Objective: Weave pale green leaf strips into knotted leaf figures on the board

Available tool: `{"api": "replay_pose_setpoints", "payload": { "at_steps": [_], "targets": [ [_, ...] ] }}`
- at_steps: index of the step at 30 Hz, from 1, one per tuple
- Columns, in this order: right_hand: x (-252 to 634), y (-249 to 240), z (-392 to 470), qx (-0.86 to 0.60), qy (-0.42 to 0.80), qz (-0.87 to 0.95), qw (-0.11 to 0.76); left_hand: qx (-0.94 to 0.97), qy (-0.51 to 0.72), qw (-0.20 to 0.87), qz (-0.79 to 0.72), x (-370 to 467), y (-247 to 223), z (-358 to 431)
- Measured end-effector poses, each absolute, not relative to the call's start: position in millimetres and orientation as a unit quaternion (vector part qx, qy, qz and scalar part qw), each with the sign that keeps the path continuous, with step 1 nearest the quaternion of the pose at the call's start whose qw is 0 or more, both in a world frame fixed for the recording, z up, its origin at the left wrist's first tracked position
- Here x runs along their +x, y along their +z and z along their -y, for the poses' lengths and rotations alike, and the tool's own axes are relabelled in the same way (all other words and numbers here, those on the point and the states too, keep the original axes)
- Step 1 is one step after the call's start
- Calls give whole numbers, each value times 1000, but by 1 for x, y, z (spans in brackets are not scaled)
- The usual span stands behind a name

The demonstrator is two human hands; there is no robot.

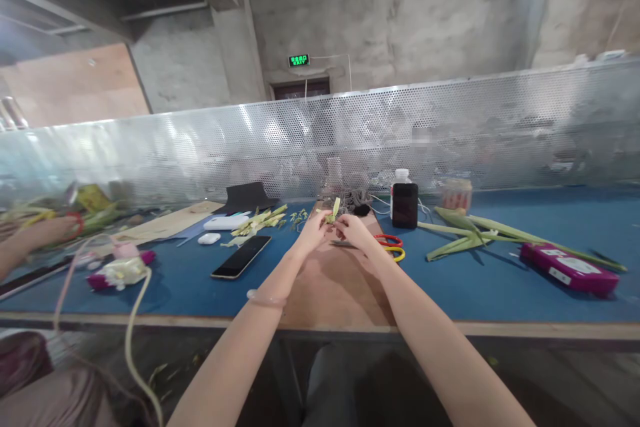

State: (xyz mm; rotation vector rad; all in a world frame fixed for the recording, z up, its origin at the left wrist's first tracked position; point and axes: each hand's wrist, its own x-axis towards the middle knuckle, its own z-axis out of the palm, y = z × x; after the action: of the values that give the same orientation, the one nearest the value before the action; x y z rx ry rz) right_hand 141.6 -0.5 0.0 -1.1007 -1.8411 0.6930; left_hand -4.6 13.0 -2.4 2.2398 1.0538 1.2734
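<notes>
Above a brown board, my left hand is closed on a small pale green leaf strip, one end of which sticks up between the hands. My right hand is closed too, its fingertips pinched at the same leaf piece. The lower part of the strip is hidden by the fingers. Beside my right wrist lie scissors with red and yellow handles, their blades partly covered by the hand. To the left is a pile of cut leaf strips.
A black phone, a white earbud case and papers lie left. A phone stands upright before a bottle; long green leaves and a magenta box lie right. A co-worker's hand is far left. A perforated metal screen runs behind.
</notes>
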Motion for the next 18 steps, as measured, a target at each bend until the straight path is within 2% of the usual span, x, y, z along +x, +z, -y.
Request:
{"api": "replay_pose_setpoints", "payload": {
  "at_steps": [7,18],
  "targets": [
    [143,-2,-1,-457,223,754,414,798,438,181,-372,-4,-5,-15],
    [143,4,2,-448,203,789,368,785,441,162,-404,-6,-3,-16]
  ]
}}
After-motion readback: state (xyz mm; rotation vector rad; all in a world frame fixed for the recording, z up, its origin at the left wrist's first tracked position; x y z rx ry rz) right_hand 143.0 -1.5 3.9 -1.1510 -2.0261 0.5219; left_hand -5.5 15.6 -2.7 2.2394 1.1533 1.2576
